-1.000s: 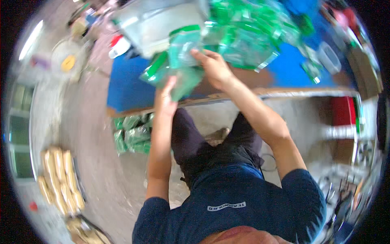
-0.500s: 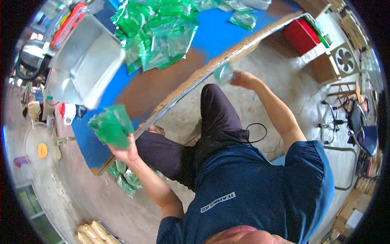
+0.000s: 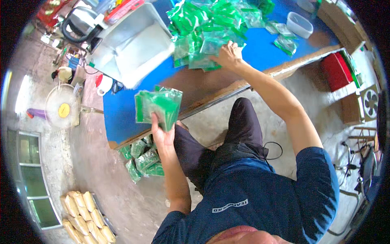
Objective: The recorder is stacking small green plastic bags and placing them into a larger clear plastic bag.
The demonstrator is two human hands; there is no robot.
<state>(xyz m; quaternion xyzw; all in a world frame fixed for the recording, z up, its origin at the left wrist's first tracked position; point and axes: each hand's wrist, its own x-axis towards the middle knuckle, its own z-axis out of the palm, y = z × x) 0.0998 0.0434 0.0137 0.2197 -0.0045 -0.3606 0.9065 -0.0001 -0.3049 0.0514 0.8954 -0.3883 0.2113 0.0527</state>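
Note:
My left hand point(image 3: 163, 136) is closed around a fanned stack of flat clear-and-green plastic packets point(image 3: 159, 106), held up over the table's near left part. The thumb presses on the face of the stack. On the table, a large heap of similar green packets point(image 3: 205, 24) spreads along the far side. My right hand point(image 3: 230, 55) rests on the near edge of that heap, thumb apart from the other fingers, which are spread and slightly bent over the packets. Its fingertips are partly lost against the shiny plastic.
Left of the heap stands a metal bin point(image 3: 134, 53) on the blue table point(image 3: 122, 118). An electric kettle point(image 3: 81, 24) and a white mug point(image 3: 105, 85) are farther left. A clear plastic tub point(image 3: 300, 25) sits at the right. More packets point(image 3: 146, 160) lie below the table edge.
My right hand has moved from beyond the table's near edge, where it held a blurred clear-and-green packet, onto the heap. That packet is out of it. The left hand keeps its stack; the view has shifted.

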